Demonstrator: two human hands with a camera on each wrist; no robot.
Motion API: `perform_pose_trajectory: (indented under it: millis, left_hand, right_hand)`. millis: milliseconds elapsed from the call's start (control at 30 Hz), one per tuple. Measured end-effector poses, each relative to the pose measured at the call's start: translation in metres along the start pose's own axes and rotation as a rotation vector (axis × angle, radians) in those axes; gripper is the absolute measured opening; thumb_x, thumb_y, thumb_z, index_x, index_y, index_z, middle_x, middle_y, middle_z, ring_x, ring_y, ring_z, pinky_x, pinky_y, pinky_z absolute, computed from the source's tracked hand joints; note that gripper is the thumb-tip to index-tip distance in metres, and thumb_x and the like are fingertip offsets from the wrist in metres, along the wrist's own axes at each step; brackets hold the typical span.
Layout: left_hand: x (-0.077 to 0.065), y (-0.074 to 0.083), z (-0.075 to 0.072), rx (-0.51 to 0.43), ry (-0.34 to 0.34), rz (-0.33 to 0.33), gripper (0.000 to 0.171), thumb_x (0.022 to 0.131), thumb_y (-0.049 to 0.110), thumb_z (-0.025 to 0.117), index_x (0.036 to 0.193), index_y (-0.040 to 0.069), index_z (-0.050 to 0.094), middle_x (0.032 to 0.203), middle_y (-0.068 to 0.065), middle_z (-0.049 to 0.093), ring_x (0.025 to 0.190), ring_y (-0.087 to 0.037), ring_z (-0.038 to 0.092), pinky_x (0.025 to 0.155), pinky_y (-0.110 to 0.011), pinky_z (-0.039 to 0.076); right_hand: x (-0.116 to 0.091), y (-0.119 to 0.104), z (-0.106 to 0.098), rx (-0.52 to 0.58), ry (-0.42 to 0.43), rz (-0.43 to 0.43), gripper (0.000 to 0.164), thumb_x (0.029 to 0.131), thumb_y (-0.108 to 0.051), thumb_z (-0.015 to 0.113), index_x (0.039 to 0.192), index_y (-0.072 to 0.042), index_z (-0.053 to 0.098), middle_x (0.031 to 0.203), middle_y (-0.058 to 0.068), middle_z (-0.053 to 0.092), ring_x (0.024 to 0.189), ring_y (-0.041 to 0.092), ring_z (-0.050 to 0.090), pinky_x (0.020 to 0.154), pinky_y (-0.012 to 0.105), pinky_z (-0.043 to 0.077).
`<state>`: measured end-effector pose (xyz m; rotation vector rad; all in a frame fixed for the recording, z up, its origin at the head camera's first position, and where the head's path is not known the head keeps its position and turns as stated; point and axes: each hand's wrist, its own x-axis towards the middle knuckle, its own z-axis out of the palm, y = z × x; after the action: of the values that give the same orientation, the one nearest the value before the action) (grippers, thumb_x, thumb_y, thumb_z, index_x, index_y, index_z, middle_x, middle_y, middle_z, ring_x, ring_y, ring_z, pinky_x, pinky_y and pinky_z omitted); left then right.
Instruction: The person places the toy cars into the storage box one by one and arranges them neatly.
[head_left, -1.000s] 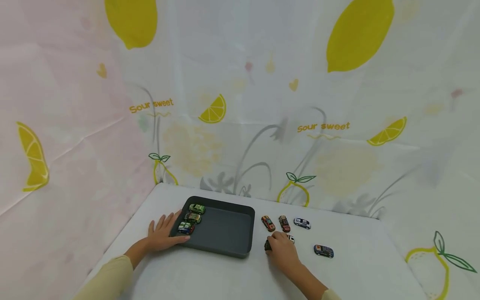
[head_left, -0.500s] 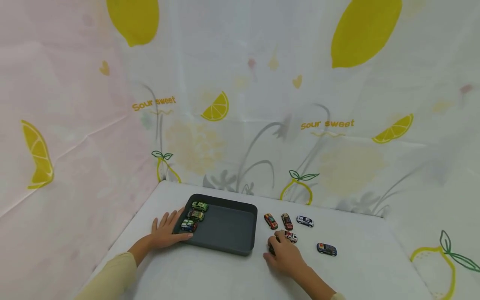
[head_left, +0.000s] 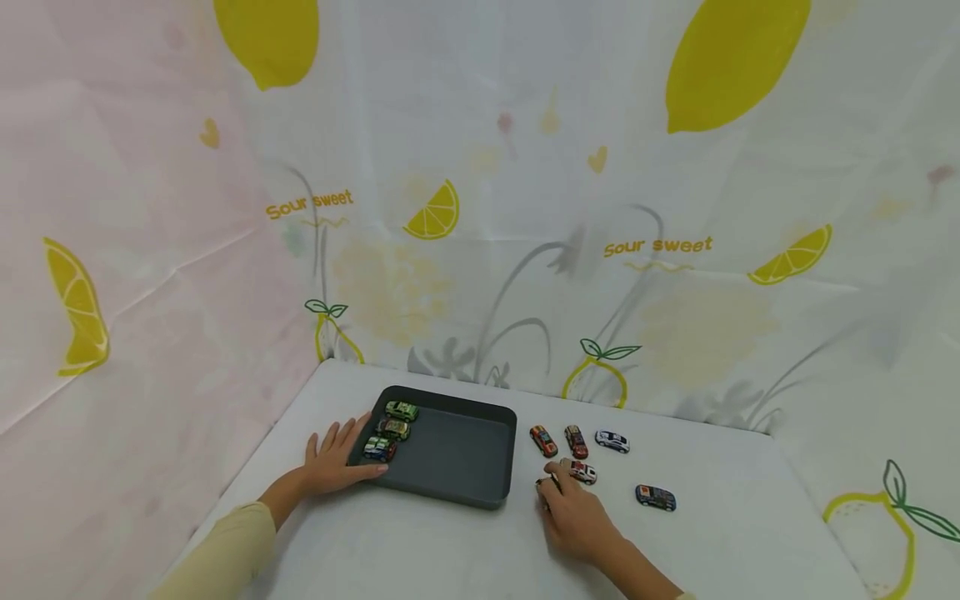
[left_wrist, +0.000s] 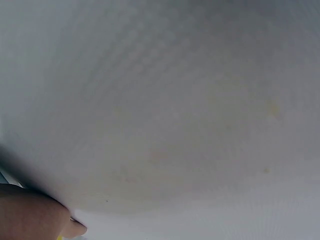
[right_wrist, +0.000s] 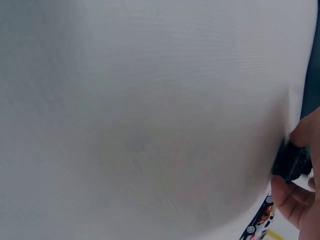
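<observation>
My right hand (head_left: 576, 518) pinches a dark toy car between thumb and fingers, just right of the tray. Most of that toy car (right_wrist: 291, 162) is hidden by the fingers in the head view, but its dark body shows in the right wrist view. A white and red toy car (head_left: 582, 472) lies right beyond the fingertips. My left hand (head_left: 327, 468) rests along the left side of a dark grey tray (head_left: 457, 454), fingers spread and thumb at the front rim. Along the tray's left side sit a green toy car (head_left: 402, 410), a yellow-green one and a blue, green and white one.
Behind the right hand lie an orange-red toy car (head_left: 543, 441), a dark red toy car (head_left: 577, 442) and a white toy car (head_left: 612, 441). A dark blue toy car (head_left: 656, 497) lies farther right. Lemon-printed cloth walls (head_left: 517, 275) close off the table's back and sides.
My right hand has drawn slightly back toward me, its fingers moving from over the dark toy car to its sides. More of the white and red toy car shows. My left hand stays at the tray.
</observation>
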<state>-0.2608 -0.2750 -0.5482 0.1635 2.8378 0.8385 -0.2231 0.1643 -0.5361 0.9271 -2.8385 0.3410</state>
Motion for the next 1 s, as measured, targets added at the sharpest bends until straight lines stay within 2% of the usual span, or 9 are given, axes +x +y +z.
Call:
perform_pose_trajectory:
  millis: [133,267,333,400,567,733,833,900,1000]
  left_hand:
    - [0.0007,-0.0028,-0.0001,0.005,0.019,0.017,0.109,0.080,0.075,0.059,0.160,0.026,0.003,0.163,-0.027,0.008,0.148,-0.051,-0.002,0.110,-0.072,-0.013]
    - [-0.0017,-0.0008,-0.0026,-0.003,0.028,0.036,0.108,0.080,0.073,0.061,0.160,0.027,0.004,0.162,-0.029,0.008,0.147,-0.053,-0.001,0.108,-0.073,-0.013]
    - [-0.0033,0.0016,-0.0042,-0.001,0.021,0.029,0.108,0.080,0.072,0.062,0.160,0.026,0.005,0.162,-0.028,0.008,0.148,-0.052,-0.001,0.109,-0.072,-0.012]
    - [-0.0043,0.0036,-0.0059,-0.002,0.010,0.019,0.108,0.080,0.071,0.063,0.160,0.024,0.006,0.163,-0.028,0.008,0.148,-0.052,-0.002,0.109,-0.073,-0.012]
    - [-0.0032,0.0029,-0.0053,0.004,0.004,0.012,0.108,0.081,0.071,0.062,0.160,0.023,0.005,0.163,-0.028,0.007,0.148,-0.052,-0.002,0.109,-0.072,-0.012]
    - [-0.0007,-0.0033,-0.0004,0.011,0.029,0.031,0.107,0.081,0.073,0.060,0.160,0.028,0.004,0.162,-0.028,0.009,0.148,-0.053,-0.001,0.109,-0.073,-0.013]
    - [-0.0008,-0.0029,-0.0002,0.006,0.027,0.033,0.108,0.080,0.073,0.061,0.160,0.026,0.005,0.162,-0.029,0.008,0.147,-0.054,-0.001,0.108,-0.073,-0.013]
    - [-0.0013,-0.0022,0.0009,0.012,0.023,0.024,0.109,0.080,0.076,0.059,0.160,0.026,0.005,0.163,-0.027,0.009,0.148,-0.052,-0.002,0.110,-0.072,-0.013]
    - [-0.0015,-0.0019,0.0018,0.005,0.019,0.017,0.109,0.079,0.075,0.059,0.160,0.024,0.006,0.162,-0.028,0.009,0.148,-0.052,-0.002,0.109,-0.072,-0.013]
  right_hand:
    - [0.0001,0.0023,-0.0029,0.082,-0.040,0.093,0.030,0.083,-0.004,0.065,0.106,-0.015,0.049,0.124,0.010,0.041,0.077,0.011,0.051,0.055,0.020,0.045]
    - [-0.0003,0.0046,-0.0049,0.196,-0.062,0.173,0.050,0.079,-0.002,0.068,0.125,-0.009,0.051,0.137,0.017,0.044,0.103,0.028,0.063,0.077,0.038,0.057]
    - [-0.0007,0.0056,-0.0051,0.243,-0.064,0.194,0.054,0.079,-0.002,0.071,0.130,-0.005,0.053,0.139,0.021,0.046,0.115,0.036,0.060,0.087,0.047,0.055]
    - [-0.0007,0.0070,-0.0043,0.258,-0.056,0.205,0.051,0.080,-0.007,0.075,0.128,-0.003,0.058,0.133,0.019,0.052,0.119,0.035,0.059,0.093,0.050,0.053]
    - [-0.0004,0.0092,-0.0018,0.217,-0.053,0.199,0.043,0.083,-0.020,0.079,0.121,-0.009,0.065,0.109,0.003,0.058,0.099,0.018,0.061,0.086,0.042,0.055]
    - [0.0007,0.0101,-0.0031,0.272,-0.071,0.234,0.042,0.084,-0.021,0.078,0.120,-0.004,0.065,0.111,0.008,0.061,0.102,0.024,0.063,0.089,0.048,0.054]
    - [0.0017,0.0102,-0.0041,0.270,-0.057,0.251,0.043,0.085,-0.025,0.078,0.117,-0.001,0.066,0.113,0.011,0.063,0.102,0.025,0.063,0.089,0.049,0.053]
    - [0.0022,0.0100,-0.0042,0.252,-0.021,0.242,0.044,0.084,-0.028,0.079,0.117,-0.001,0.068,0.112,0.009,0.064,0.098,0.021,0.063,0.087,0.045,0.054]
    - [0.0039,0.0091,-0.0055,0.254,0.056,0.199,0.039,0.083,-0.026,0.080,0.113,-0.001,0.070,0.099,0.000,0.059,0.085,0.009,0.055,0.073,0.030,0.052]
